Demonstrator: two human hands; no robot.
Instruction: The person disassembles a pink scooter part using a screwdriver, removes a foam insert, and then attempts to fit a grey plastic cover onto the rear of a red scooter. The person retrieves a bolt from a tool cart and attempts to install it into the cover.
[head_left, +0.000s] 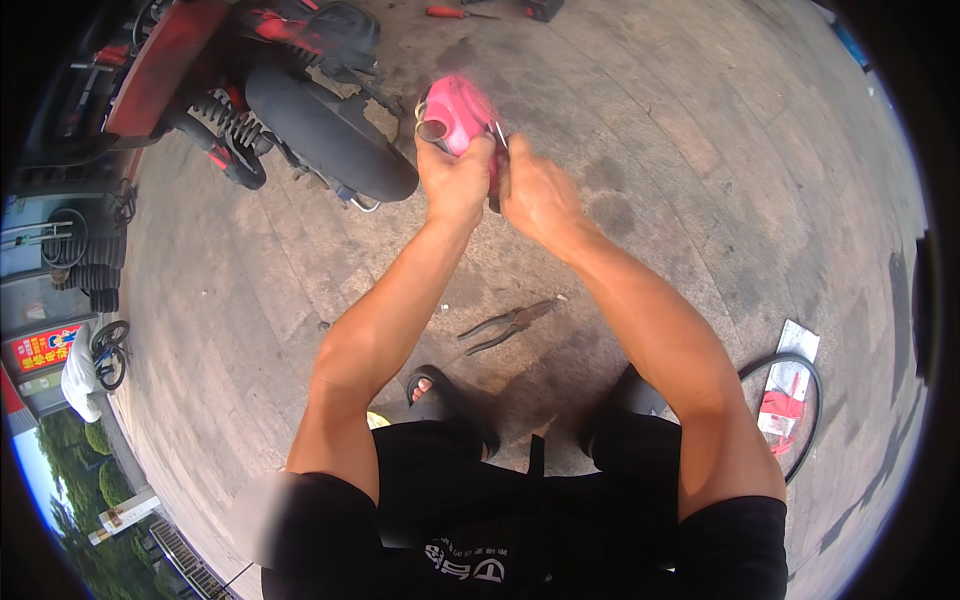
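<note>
A rounded, glossy pink object [460, 112], its exact kind unclear, is held out in front of me above the pavement. My left hand [456, 180] is closed round its near left side, the thumb lying across it. A dark round opening or ring shows on that side. My right hand [540, 190] is closed at the object's right edge on a slim tool with a shiny metal end [501, 135]; fingers hide most of it. Below my hands, a pair of pliers [514, 325] lies on the ground with its handles apart.
A red and black scooter [330, 130] stands at the upper left, its rear tyre near my left hand. A red-handled screwdriver [447, 12] lies at the far edge. At the right are a black hose [815, 390] and a white and red package [785, 385]. Stacked tyres [90, 265] stand far left.
</note>
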